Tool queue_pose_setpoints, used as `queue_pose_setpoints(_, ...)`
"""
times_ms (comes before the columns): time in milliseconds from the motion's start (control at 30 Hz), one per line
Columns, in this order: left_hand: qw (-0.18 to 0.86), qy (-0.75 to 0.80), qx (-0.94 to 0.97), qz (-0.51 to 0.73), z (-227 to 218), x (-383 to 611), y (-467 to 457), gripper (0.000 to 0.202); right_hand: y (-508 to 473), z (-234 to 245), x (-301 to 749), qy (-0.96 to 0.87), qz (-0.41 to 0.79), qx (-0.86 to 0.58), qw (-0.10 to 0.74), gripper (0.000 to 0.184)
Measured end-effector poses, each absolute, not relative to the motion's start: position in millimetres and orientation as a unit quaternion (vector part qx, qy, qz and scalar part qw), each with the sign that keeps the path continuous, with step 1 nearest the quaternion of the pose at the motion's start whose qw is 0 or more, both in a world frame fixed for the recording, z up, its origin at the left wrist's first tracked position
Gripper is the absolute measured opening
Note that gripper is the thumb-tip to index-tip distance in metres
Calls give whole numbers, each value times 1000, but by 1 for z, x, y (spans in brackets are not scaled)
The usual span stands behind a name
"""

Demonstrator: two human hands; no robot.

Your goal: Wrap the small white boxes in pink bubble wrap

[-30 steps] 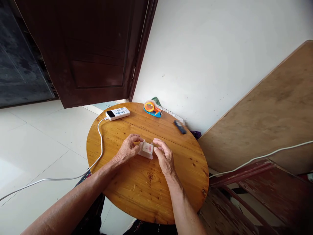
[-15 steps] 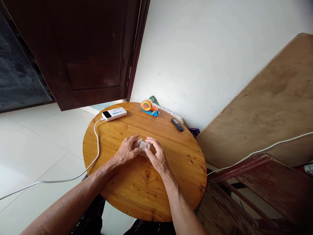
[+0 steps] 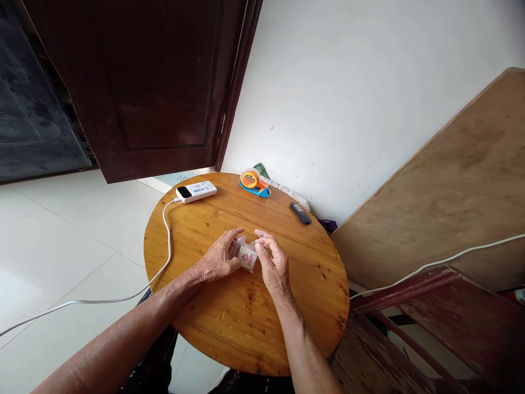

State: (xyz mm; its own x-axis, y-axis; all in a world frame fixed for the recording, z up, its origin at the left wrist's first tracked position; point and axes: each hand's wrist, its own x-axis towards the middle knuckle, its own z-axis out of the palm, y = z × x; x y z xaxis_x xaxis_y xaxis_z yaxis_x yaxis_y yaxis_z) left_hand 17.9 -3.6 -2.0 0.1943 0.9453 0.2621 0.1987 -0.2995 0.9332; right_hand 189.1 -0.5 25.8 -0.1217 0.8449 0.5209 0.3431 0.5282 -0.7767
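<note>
A small clear plastic packet (image 3: 246,255) with a pink printed label sits between my two hands, lifted slightly off the round wooden table (image 3: 205,312). My left hand (image 3: 217,258) grips the packet's left side with curled fingers. My right hand (image 3: 272,261) pinches its right edge with thumb and fingertips. Both hands are at the middle of the tabletop.
A white power bank (image 3: 196,191) with a white cable (image 3: 166,241) lies at the table's far left. An orange and blue tape dispenser (image 3: 255,182) and a small dark object (image 3: 301,213) sit by the wall. A dark door (image 3: 143,87) stands behind; a tilted wooden board (image 3: 451,180) leans right.
The packet lay flat under both hands half a second ago; now both hands have raised and tilted it, and the fingers pinch its edges.
</note>
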Motion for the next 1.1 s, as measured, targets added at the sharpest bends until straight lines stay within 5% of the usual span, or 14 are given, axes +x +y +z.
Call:
queue_pose_setpoints(533, 544, 369, 613, 438, 13, 19, -15, 89, 2, 29, 199, -572, 379, -416, 597, 23)
queue_pose_setpoints(733, 583, 348, 569, 464, 10, 21, -12, 97, 5, 27, 198, -530, 515, -422, 525, 53)
queue_pose_setpoints(1100, 518, 342, 650, 437, 12, 20, -18, 96, 6, 20, 196, -525, 483, -467, 524, 32)
